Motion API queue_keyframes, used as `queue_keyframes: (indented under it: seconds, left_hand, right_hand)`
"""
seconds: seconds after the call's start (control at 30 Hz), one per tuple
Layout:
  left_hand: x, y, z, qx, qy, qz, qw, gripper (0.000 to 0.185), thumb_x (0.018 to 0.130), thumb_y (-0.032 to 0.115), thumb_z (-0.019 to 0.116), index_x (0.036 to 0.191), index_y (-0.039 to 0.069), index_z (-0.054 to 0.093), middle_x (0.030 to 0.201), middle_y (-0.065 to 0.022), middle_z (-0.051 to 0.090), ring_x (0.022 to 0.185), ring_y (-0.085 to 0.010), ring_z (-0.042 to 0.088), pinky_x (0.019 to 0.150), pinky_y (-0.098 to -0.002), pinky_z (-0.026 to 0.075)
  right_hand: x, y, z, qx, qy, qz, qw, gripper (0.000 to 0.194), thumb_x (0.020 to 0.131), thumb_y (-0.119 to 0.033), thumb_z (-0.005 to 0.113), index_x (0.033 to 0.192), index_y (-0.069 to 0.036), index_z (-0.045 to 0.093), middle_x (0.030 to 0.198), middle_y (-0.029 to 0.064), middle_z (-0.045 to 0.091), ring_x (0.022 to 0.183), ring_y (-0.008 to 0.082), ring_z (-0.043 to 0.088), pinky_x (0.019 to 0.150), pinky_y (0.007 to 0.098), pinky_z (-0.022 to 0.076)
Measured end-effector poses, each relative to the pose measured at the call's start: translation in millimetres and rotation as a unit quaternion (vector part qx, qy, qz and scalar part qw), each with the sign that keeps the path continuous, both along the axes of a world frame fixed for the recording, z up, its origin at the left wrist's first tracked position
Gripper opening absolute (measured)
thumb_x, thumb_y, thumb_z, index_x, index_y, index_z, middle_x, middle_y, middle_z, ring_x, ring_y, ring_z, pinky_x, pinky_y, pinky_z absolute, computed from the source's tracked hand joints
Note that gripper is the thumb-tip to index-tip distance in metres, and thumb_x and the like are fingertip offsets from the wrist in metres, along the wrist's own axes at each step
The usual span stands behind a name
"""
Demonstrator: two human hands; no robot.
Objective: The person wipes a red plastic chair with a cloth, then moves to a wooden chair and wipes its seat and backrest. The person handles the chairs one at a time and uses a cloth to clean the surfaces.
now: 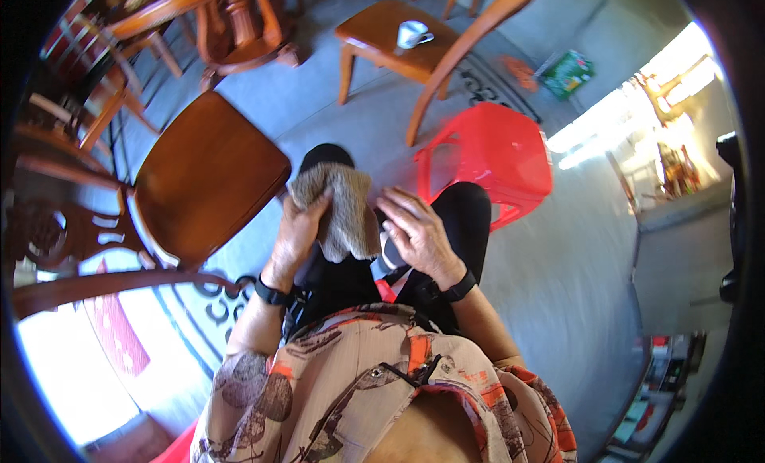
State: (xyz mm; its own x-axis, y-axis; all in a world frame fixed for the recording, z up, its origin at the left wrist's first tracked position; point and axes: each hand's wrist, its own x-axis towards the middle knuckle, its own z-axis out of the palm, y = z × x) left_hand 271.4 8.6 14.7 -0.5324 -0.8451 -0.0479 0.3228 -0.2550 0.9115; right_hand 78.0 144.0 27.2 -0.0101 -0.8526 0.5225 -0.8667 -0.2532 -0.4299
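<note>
My left hand point(302, 230) grips a folded, ribbed knit cloth point(343, 209) in grey-brown, which may be a sock or a glove. Its thumb presses on top of the fabric, and the other fingers are hidden behind it. The cloth lies over my left knee, whose black trouser leg point(326, 155) shows just beyond. To the right of the fabric, my right hand point(418, 233) is raised with its fingers apart and holds nothing. It hovers close to my right knee point(469, 203). Both wrists wear black bands.
A red plastic stool point(502, 158) stands beyond my right knee. A wooden chair point(209, 176) is close on the left. Another wooden chair point(382, 32) ahead bears a white cup point(412, 34). A green package point(568, 74) lies on the floor at the far right.
</note>
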Motion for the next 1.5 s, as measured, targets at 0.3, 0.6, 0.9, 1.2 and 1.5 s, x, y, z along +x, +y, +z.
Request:
queue_keyframes:
  seconds: [0.3, 0.6, 0.9, 1.2, 1.5]
  left_hand:
    - [120, -60, 28, -0.127, -0.214, 0.346, 0.905, 0.042, 0.099, 0.027, 0.068, 0.131, 0.000, 0.062, 0.118, -0.0112, 0.071, 0.112, -0.0216, 0.066, 0.093, -0.0364, 0.053]
    - [153, -130, -36, -0.559, -0.777, 0.086, 0.276, 0.051, 0.096, 0.021, 0.065, 0.145, 0.012, 0.053, 0.142, -0.0162, 0.059, 0.124, -0.0317, 0.063, 0.087, -0.0414, 0.058]
    - [190, -70, -101, -0.446, -0.611, 0.135, 0.640, 0.056, 0.091, 0.012, 0.069, 0.145, 0.023, 0.056, 0.154, -0.0124, 0.049, 0.139, -0.0359, 0.049, 0.110, -0.0422, 0.046]
    - [223, -152, -69, -0.369, -0.504, -0.086, 0.776, 0.030, 0.100, 0.023, 0.063, 0.128, 0.013, 0.070, 0.128, -0.0088, 0.069, 0.113, -0.0243, 0.067, 0.094, -0.0324, 0.052]
    - [180, -184, -33, -0.374, -0.593, 0.020, 0.713, 0.041, 0.092, 0.036, 0.069, 0.124, 0.011, 0.072, 0.118, -0.0167, 0.072, 0.107, -0.0335, 0.069, 0.096, -0.0433, 0.052]
  right_hand:
    - [-13, -71, -24, 0.024, -0.084, 0.078, 0.993, 0.027, 0.091, -0.005, 0.067, 0.118, -0.006, 0.072, 0.128, 0.0126, 0.067, 0.119, 0.0331, 0.063, 0.099, 0.0404, 0.0532]
    - [-15, -76, -47, 0.010, -0.259, 0.139, 0.956, 0.022, 0.091, -0.002, 0.067, 0.112, -0.004, 0.073, 0.117, 0.0123, 0.072, 0.098, 0.0313, 0.069, 0.084, 0.0363, 0.0579]
    - [-10, -73, -50, 0.022, -0.235, 0.157, 0.959, 0.016, 0.092, -0.005, 0.066, 0.106, -0.002, 0.073, 0.104, 0.0145, 0.074, 0.090, 0.0342, 0.071, 0.079, 0.0382, 0.0577]
    - [-3, -75, -53, 0.012, -0.213, 0.121, 0.970, 0.014, 0.093, -0.005, 0.066, 0.104, -0.002, 0.074, 0.102, 0.0150, 0.074, 0.086, 0.0334, 0.072, 0.075, 0.0355, 0.0572]
    - [7, -77, -40, -0.011, -0.143, 0.060, 0.988, 0.015, 0.092, -0.003, 0.065, 0.106, -0.002, 0.073, 0.098, 0.0151, 0.073, 0.084, 0.0347, 0.071, 0.073, 0.0366, 0.0564]
